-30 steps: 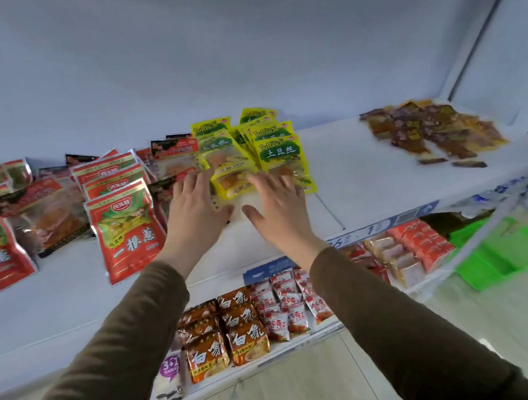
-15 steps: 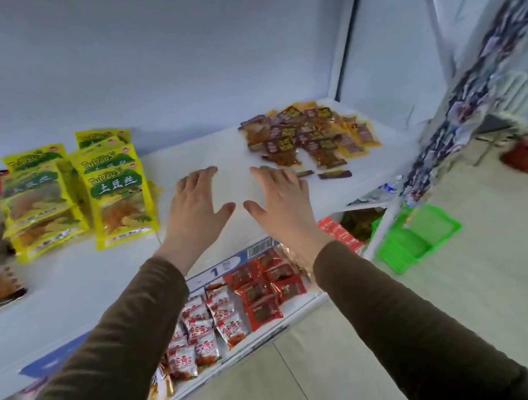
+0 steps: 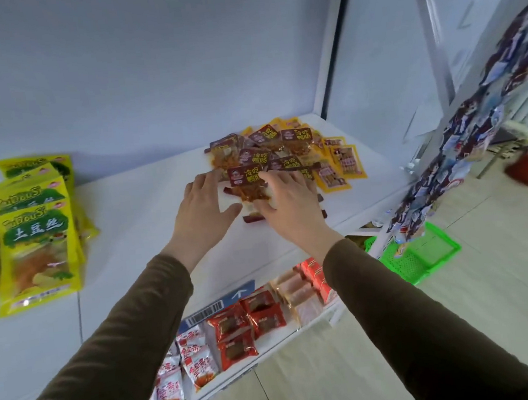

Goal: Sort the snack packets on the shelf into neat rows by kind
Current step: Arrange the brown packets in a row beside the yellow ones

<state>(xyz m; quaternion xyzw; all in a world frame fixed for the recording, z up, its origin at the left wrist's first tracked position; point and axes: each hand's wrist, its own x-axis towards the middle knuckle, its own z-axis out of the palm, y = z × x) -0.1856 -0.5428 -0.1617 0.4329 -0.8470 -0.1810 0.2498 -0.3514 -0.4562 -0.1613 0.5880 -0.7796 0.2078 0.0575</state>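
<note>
Because the brown packets (image 3: 254,165) lie in a loose, overlapping heap with yellow-edged ones (image 3: 346,163) at the shelf's (image 3: 133,193) right end, both hands come at it from the near side, likely to gather them. The left hand (image 3: 201,210) and right hand (image 3: 289,204) are flat, fingers spread, holding nothing; fingertips touch the heap's near edge. Yellow bags (image 3: 35,234) lie well left.

Both hands (image 3: 204,210) (image 3: 289,205) flat at brown packet pile (image 3: 271,160), white shelf (image 3: 141,211).
</note>
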